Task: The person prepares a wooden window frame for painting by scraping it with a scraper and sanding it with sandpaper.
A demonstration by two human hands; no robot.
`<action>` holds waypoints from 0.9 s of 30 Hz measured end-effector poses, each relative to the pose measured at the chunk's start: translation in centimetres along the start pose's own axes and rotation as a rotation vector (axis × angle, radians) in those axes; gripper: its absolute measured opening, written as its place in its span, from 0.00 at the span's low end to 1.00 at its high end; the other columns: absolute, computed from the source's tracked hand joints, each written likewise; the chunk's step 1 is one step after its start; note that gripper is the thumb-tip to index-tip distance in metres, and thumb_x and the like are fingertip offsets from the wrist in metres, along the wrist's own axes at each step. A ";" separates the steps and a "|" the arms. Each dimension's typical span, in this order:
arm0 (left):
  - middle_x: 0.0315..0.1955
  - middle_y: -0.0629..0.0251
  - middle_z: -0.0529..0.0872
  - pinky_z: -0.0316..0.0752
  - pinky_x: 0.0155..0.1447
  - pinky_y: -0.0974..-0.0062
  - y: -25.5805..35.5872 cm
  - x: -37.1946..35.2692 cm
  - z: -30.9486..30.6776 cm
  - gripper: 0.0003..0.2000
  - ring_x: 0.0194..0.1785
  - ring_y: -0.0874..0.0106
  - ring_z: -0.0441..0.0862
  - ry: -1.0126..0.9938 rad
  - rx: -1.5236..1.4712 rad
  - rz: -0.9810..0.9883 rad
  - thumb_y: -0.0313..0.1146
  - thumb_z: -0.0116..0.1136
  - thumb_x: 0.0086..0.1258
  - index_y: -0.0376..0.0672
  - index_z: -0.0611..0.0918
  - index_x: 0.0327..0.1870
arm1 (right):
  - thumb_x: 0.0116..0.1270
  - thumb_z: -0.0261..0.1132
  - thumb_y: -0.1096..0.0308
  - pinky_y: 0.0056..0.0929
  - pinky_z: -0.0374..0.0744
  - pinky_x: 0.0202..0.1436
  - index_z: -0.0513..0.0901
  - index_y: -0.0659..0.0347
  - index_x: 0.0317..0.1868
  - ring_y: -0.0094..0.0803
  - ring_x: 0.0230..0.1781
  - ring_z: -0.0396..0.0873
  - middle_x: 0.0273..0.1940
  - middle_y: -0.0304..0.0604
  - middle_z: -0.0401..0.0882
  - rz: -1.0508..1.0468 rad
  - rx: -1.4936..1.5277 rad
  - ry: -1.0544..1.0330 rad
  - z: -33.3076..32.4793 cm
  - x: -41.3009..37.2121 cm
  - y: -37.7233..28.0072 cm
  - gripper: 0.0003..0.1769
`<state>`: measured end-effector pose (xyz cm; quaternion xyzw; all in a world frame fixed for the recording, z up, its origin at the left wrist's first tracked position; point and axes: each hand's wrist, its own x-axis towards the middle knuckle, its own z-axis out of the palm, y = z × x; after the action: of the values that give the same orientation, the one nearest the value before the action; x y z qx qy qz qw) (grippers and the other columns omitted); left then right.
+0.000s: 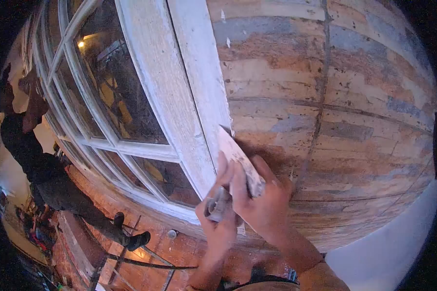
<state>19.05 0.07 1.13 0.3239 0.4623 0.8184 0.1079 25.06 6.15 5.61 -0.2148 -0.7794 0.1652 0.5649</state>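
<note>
My right hand [264,206] grips a flat putty knife [237,154], its pale, smeared blade pointing up and left. The blade's tip lies against the white wooden frame [199,58], at the edge where it meets the wall of stone-patterned tiles [277,63]. Close beside it, my left hand [218,225] is closed around a small grey, rounded thing with a dark hollow [218,206], whose kind I cannot make out. My left fingertips reach up near the blade's lower edge.
To the left runs a white-framed window [121,82] with several glass panes. Another person [43,165] in dark clothes stands at the far left, on or near metal scaffold bars [145,259]. Far below, a small pale container [172,234] rests on the reddish floor [189,247].
</note>
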 end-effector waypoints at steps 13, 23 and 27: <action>0.61 0.45 0.59 0.49 0.65 0.70 2.1 -0.2 0.0 0.22 0.65 0.66 0.56 -0.065 0.027 -0.219 0.20 0.45 0.56 0.29 0.69 0.55 | 0.56 0.58 0.63 0.43 0.74 0.23 0.73 0.62 0.33 0.52 0.20 0.75 0.18 0.54 0.74 0.016 0.090 0.004 0.1 0.7 -0.7 0.11; 0.46 0.57 0.72 0.68 0.50 0.76 0.0 -1.2 0.4 0.21 0.48 0.73 0.71 -0.047 0.100 0.008 0.26 0.55 0.60 0.33 0.63 0.53 | 0.57 0.58 0.63 0.42 0.74 0.24 0.75 0.62 0.32 0.52 0.21 0.76 0.20 0.53 0.75 -0.017 0.032 -0.016 -0.4 0.6 -0.2 0.10; 0.47 0.56 0.71 0.68 0.49 0.75 -0.2 -0.6 0.3 0.22 0.47 0.73 0.71 -0.145 0.118 0.035 0.27 0.56 0.60 0.34 0.61 0.52 | 0.57 0.58 0.63 0.42 0.74 0.24 0.75 0.61 0.30 0.52 0.22 0.76 0.20 0.54 0.75 -0.049 -0.024 0.045 -0.2 0.8 -0.2 0.10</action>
<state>19.67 0.10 0.77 0.3961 0.4951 0.7658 0.1076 25.02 6.39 6.42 -0.2057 -0.7734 0.1371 0.5837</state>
